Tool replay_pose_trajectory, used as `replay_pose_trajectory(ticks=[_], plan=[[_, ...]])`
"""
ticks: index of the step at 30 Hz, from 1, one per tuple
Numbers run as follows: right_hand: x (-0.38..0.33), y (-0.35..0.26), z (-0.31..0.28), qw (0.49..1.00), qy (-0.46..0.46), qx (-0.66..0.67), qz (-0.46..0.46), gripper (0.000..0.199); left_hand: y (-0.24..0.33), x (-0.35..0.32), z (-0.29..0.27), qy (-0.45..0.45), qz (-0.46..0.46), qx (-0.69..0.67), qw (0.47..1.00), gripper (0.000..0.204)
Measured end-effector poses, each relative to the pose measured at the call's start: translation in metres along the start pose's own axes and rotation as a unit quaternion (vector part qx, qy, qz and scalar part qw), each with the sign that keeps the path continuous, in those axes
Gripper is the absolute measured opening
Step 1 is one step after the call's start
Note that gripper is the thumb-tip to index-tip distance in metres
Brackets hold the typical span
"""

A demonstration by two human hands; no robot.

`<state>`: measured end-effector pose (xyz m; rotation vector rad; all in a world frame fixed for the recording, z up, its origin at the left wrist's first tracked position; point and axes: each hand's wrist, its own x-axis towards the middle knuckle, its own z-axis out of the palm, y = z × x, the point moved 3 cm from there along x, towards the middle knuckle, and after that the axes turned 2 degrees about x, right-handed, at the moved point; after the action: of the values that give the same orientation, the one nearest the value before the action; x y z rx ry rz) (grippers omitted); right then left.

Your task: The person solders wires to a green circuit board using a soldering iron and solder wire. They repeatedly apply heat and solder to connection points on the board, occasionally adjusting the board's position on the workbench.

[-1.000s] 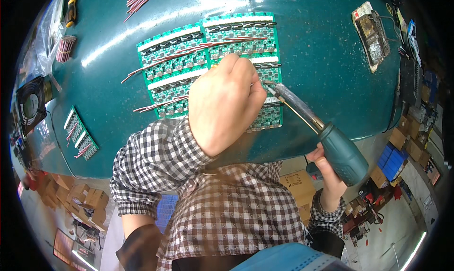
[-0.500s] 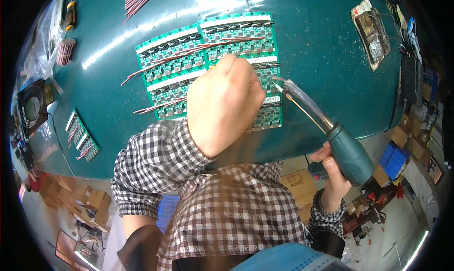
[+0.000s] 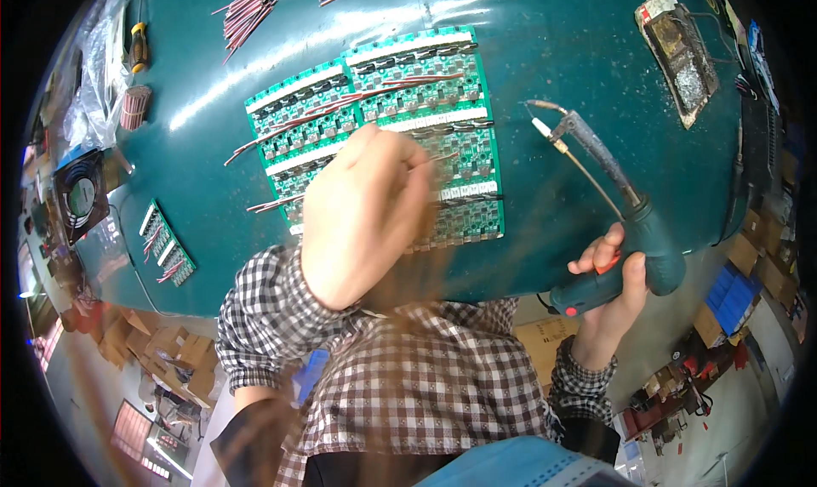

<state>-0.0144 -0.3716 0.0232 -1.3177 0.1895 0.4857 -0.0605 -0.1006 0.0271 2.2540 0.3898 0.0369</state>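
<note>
Two panels of green circuit boards lie side by side on the table: a left panel (image 3: 302,117) and a right panel (image 3: 464,159). Red, white and black wires (image 3: 340,102) lie across them. My left hand (image 3: 357,219) is closed in a pinch over the boards, somewhat blurred; a thin reddish wire (image 3: 443,157) sticks out at its fingertips. My right hand (image 3: 625,283) grips a green pistol-shaped soldering gun (image 3: 659,240), fingers around the handle by its orange-red trigger. Its tip and the thin feed tube point up and left, off the right panel's edge, apart from the boards.
A smaller board (image 3: 168,247) rests at the left, near a fan (image 3: 81,196). Loose wires (image 3: 249,11) and a tied wire bundle (image 3: 135,107) lie farther back, with a screwdriver (image 3: 139,49) and plastic bags (image 3: 94,87). A solder-stained metal tray (image 3: 681,53) sits far right.
The soldering gun has lifted off the right panel and swung up and right, its handle now turned to show the trigger. My left hand has drawn a little left and nearer to me.
</note>
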Motion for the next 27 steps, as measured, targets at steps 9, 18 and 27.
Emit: replay_pose_trajectory(ticks=[9,18,27], plan=[[0.025,0.024,0.032,0.971,-0.089,0.221,0.026,0.046,0.008,-0.014,-0.015,0.104,0.192,0.166,0.962,0.036],[0.011,0.043,0.060,0.978,-0.104,0.181,0.003,0.045,-0.006,-0.017,0.004,-0.063,0.096,0.279,0.953,0.079],[0.015,0.012,0.030,0.970,-0.062,0.237,0.005,0.040,-0.010,-0.008,-0.056,0.098,0.138,0.115,0.979,0.044]])
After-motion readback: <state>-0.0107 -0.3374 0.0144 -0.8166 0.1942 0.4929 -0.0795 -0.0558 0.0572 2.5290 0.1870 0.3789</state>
